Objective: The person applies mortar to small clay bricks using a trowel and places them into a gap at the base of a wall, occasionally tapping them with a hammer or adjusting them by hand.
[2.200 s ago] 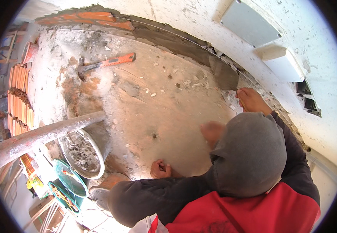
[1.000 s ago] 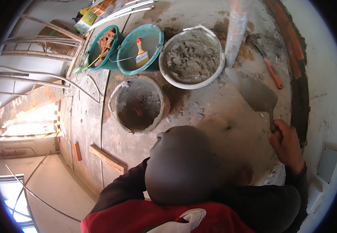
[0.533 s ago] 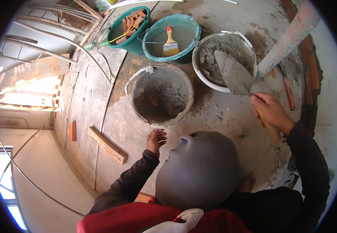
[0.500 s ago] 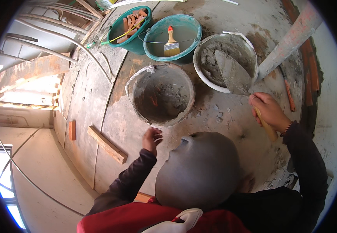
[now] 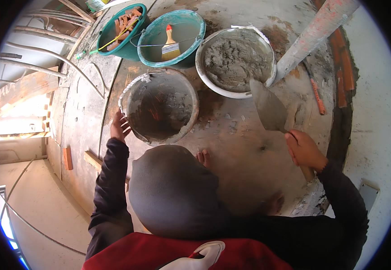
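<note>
In the right hand (image 5: 305,150), the grip is wrapped round the pointed trowel (image 5: 271,110), its tip overlapping the near rim of the mortar bucket (image 5: 231,95). In the left hand (image 5: 119,127), half-spread, nothing is held; it is placed beside the grey bucket (image 5: 195,108), left of the mortar bucket. Mortar scooping seems in hand; a steady, level blade is called for.

Grey trowel blade (image 5: 269,109), grey mortar (image 5: 235,64), white-rimmed bucket (image 5: 231,94)

A pole (image 5: 313,39) stands near an orange-handled hammer (image 5: 317,96), and a wooden board (image 5: 92,160) lies near a brick (image 5: 67,158).
</note>
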`<state>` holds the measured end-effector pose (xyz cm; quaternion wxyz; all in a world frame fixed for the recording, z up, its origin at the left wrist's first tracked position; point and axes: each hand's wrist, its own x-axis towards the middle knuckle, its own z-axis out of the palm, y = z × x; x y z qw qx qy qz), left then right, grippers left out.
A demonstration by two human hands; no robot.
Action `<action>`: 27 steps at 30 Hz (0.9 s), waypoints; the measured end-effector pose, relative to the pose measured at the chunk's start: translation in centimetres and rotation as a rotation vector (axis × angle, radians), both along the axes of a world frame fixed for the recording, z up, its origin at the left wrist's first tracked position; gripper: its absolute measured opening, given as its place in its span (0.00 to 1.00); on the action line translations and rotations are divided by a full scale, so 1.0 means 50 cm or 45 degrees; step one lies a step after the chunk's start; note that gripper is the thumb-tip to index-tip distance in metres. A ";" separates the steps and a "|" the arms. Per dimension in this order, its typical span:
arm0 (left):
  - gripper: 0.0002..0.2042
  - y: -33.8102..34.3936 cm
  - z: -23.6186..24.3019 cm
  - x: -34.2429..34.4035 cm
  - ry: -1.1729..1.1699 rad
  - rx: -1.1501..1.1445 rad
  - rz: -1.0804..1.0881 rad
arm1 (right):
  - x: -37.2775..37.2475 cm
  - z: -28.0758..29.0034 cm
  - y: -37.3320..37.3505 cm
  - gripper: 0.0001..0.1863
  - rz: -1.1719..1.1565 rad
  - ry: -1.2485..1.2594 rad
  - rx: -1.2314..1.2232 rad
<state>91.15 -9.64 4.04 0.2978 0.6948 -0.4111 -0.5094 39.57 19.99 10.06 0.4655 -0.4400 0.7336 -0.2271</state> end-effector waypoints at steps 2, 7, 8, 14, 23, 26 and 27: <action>0.32 -0.022 -0.001 0.005 0.002 0.048 -0.016 | -0.004 0.033 0.026 0.17 -0.073 -0.075 0.185; 0.27 -0.070 -0.050 0.021 0.137 0.070 -0.127 | -0.012 0.049 0.052 0.10 -0.051 0.218 -0.105; 0.26 -0.068 -0.048 0.005 0.206 0.024 -0.132 | -0.008 0.050 0.035 0.09 -0.028 0.301 -0.217; 0.18 -0.016 -0.056 -0.014 1.001 -0.114 -0.131 | 0.055 0.010 -0.083 0.12 0.132 0.467 -0.541; 0.13 0.007 0.055 0.012 0.856 -0.487 -0.237 | 0.168 0.083 -0.222 0.16 0.713 0.522 -0.670; 0.11 0.018 0.083 0.018 0.853 -0.490 -0.279 | 0.282 0.112 -0.305 0.13 0.889 0.288 -0.313; 0.11 0.014 0.080 0.018 0.855 -0.503 -0.282 | 0.316 0.108 -0.339 0.12 0.957 0.200 -0.268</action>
